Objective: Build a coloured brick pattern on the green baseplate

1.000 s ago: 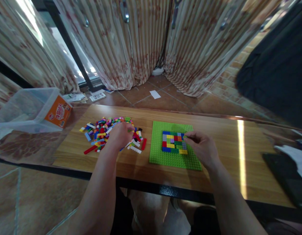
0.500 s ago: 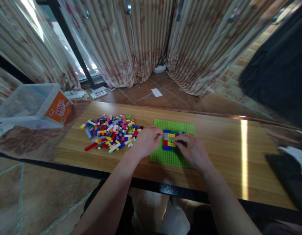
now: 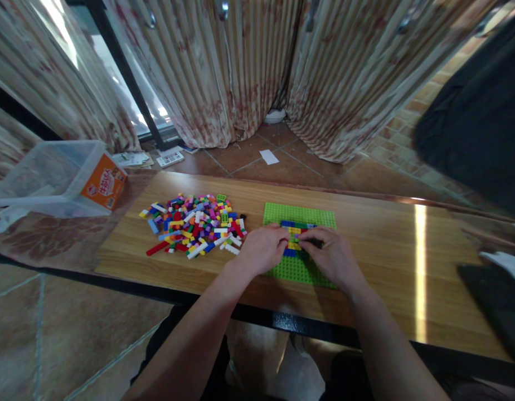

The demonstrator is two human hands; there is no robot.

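Note:
A green baseplate (image 3: 300, 214) lies on the wooden table (image 3: 378, 262) with a small block of coloured bricks (image 3: 294, 227) built on it. My left hand (image 3: 261, 249) rests on the plate's left part, fingers curled at the bricks. My right hand (image 3: 333, 257) sits just right of it, fingertips pinched against the same bricks. The two hands nearly touch and hide most of the build. What each pinches is too small to name. A pile of loose coloured bricks (image 3: 194, 224) lies to the left.
A clear plastic tub (image 3: 52, 178) with an orange label lies at the far left. Dark items (image 3: 495, 295) sit at the table's right end. Curtains (image 3: 249, 67) hang behind, with papers on the tiled floor. My knees are under the table's near edge.
My left hand left the loose brick pile and moved right onto the baseplate. My right hand shifted slightly left, and both now meet over the brick build.

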